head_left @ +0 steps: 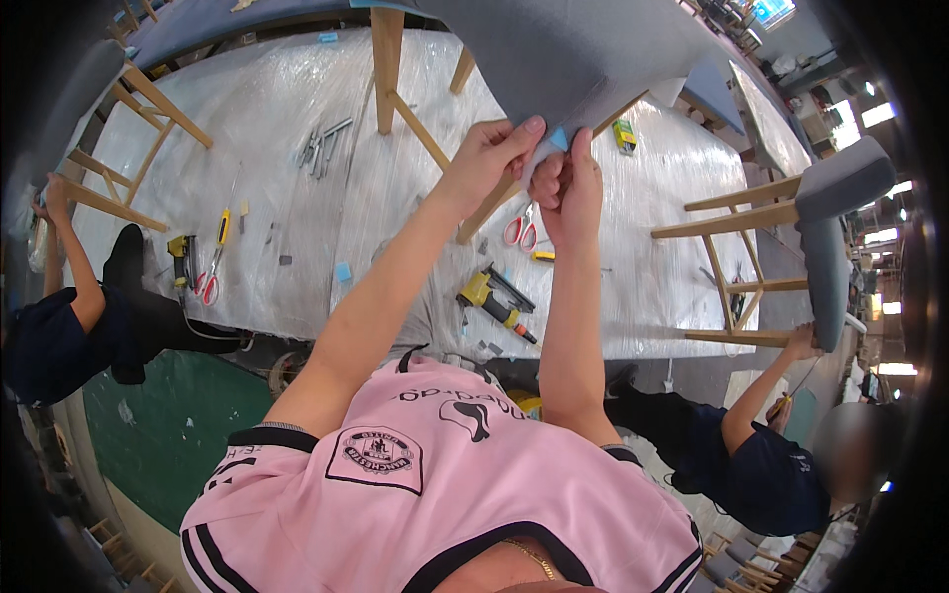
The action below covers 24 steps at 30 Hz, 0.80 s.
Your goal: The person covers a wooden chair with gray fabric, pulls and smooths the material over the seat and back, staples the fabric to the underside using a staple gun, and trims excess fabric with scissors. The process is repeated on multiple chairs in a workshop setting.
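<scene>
A chair with grey upholstery point(583, 59) and wooden legs point(388, 69) stands on the plastic-wrapped table in front of me. My left hand point(491, 163) pinches the edge of its grey fabric between thumb and fingers. Close beside it, my right hand point(568, 188) is closed at the same corner, thumb raised and fingers curled under the cloth. A small light-blue patch point(559, 138) shows between the two hands. Just below them lie red-handled scissors point(521, 229). Nearer to me rests a yellow and black staple gun point(494, 299) with an air-hose fitting.
Metal rods point(321, 146) and a small green-yellow box point(624, 136) lie on the wrapped table point(287, 99). At left are another staple gun point(180, 259), a yellow cutter point(224, 227) and scissors point(208, 287). Co-workers handle chairs on both sides, including a grey chair point(820, 203) at right.
</scene>
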### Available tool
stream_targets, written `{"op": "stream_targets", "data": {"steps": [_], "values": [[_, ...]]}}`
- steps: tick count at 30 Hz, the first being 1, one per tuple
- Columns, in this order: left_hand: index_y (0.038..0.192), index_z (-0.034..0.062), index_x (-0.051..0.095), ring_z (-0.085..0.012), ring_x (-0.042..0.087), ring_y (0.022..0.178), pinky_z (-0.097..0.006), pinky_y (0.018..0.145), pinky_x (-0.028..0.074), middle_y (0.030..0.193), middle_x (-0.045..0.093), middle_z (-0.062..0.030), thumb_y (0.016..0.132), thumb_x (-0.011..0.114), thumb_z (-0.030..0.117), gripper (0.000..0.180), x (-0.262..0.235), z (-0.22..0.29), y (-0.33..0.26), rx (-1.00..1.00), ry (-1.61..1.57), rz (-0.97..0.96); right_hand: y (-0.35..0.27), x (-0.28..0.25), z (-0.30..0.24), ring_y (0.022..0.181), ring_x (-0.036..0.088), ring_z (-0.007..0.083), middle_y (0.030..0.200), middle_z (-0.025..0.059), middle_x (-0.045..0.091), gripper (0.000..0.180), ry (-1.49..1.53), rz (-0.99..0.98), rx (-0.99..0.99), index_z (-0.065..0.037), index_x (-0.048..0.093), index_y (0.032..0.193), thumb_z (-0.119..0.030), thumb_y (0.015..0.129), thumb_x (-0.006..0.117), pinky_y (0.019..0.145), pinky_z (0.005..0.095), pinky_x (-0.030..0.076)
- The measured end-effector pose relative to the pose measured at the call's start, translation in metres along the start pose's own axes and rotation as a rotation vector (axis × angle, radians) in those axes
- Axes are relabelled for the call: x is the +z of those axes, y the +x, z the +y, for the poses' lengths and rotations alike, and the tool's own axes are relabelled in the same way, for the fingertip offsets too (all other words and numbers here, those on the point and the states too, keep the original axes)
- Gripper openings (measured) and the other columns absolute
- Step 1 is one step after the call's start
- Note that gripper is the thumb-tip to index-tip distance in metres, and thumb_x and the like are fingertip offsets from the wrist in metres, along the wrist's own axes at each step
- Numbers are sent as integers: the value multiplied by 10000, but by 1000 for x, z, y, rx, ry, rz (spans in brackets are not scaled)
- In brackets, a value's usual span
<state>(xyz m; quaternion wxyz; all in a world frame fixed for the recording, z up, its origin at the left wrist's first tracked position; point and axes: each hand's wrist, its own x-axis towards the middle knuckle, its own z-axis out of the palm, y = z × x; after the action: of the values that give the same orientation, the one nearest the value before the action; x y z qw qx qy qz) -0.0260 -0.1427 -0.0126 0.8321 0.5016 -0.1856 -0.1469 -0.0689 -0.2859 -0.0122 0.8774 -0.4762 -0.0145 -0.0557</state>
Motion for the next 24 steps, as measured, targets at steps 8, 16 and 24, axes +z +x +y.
{"op": "stream_targets", "data": {"steps": [8, 16, 24], "values": [[683, 115, 559, -83, 467, 641, -261, 636, 378, 661, 511, 39, 1039, 629, 405, 464, -12, -8, 8, 41, 18, -84, 2, 9, -10, 443, 354, 59, 570, -16, 482, 500, 81, 63, 26, -80, 556, 687, -426, 1042, 614, 454, 245, 284], [685, 90, 594, -86, 502, 634, -268, 629, 405, 656, 550, 28, 1026, 650, 408, 470, -19, -20, 5, 63, 112, -74, 8, -24, 31, 499, 384, 100, 573, -15, 468, 536, -45, -108, -199, -77, 539, 667, -456, 1042, 598, 506, 287, 310], [685, 21, 608, -75, 520, 626, -261, 590, 401, 634, 577, 3, 976, 722, 388, 482, -13, -18, 2, 151, 312, 101, 10, -32, 48, 506, 394, 105, 567, -13, 447, 547, -42, -85, -210, -77, 511, 655, -456, 1039, 601, 494, 279, 293]]}}
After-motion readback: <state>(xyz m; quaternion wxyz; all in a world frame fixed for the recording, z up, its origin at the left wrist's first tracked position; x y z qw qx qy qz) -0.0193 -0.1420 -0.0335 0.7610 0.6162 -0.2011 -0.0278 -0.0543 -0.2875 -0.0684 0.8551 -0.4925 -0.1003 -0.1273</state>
